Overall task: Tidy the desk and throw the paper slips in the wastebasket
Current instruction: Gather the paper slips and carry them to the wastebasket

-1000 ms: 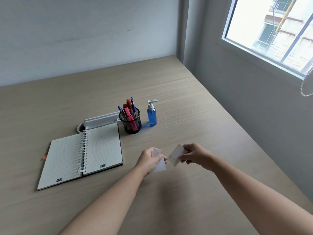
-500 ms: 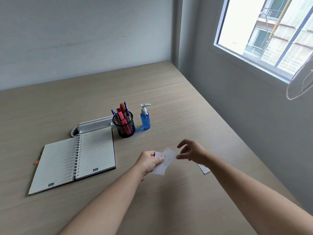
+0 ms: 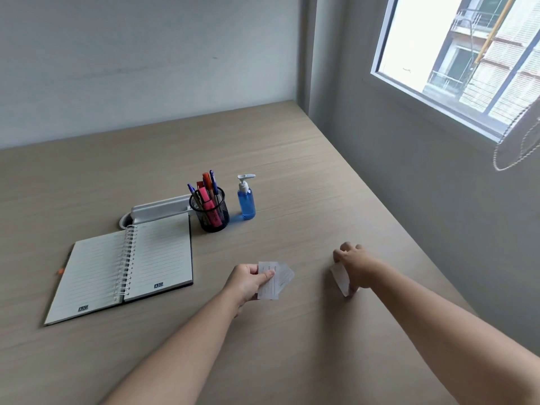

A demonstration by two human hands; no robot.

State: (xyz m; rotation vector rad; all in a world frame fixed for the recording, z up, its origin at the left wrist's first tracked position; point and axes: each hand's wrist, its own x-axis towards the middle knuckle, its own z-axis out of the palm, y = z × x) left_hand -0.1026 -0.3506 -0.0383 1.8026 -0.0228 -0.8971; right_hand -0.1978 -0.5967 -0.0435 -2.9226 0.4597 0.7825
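Note:
My left hand (image 3: 248, 283) holds a small fan of white lined paper slips (image 3: 276, 280) just above the wooden desk (image 3: 292, 176), thumb pressed on top. To the right, my right hand (image 3: 355, 266) is down on the desk near its right edge. Its fingers close over another white paper slip (image 3: 340, 279), which touches the desk and is partly hidden under the hand. No wastebasket shows in this view.
An open spiral notebook (image 3: 125, 266) lies at the left. Behind it are a white cable cover (image 3: 157, 210), a black mesh cup of pens (image 3: 211, 210) and a blue pump bottle (image 3: 246, 200). A grey wall and window run along the desk's right edge.
My right hand passed its slip to the left hand, then moved right and down onto another slip on the desk. The left hand now holds more than one slip.

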